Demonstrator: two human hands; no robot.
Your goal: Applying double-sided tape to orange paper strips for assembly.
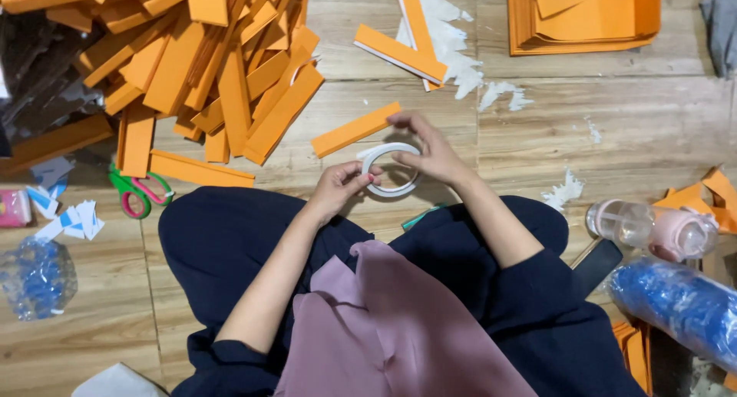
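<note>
My left hand (pixel 338 184) and my right hand (pixel 427 147) both hold a white roll of tape (pixel 390 169) just above my lap. The left fingers pinch the roll's left edge, and the right hand wraps its top and right side. A single orange paper strip (pixel 355 129) lies on the floor just beyond the roll, its end near my right fingertips.
A big heap of orange strips (pixel 207 67) lies at upper left, orange sheets (pixel 583 17) at upper right, white paper scraps (pixel 461 59) between. Green-and-pink scissors (pixel 138 191) lie left of my knee. A pink-capped bottle (pixel 652 228), a black phone (pixel 599 265) and a blue roll (pixel 675 305) sit at right.
</note>
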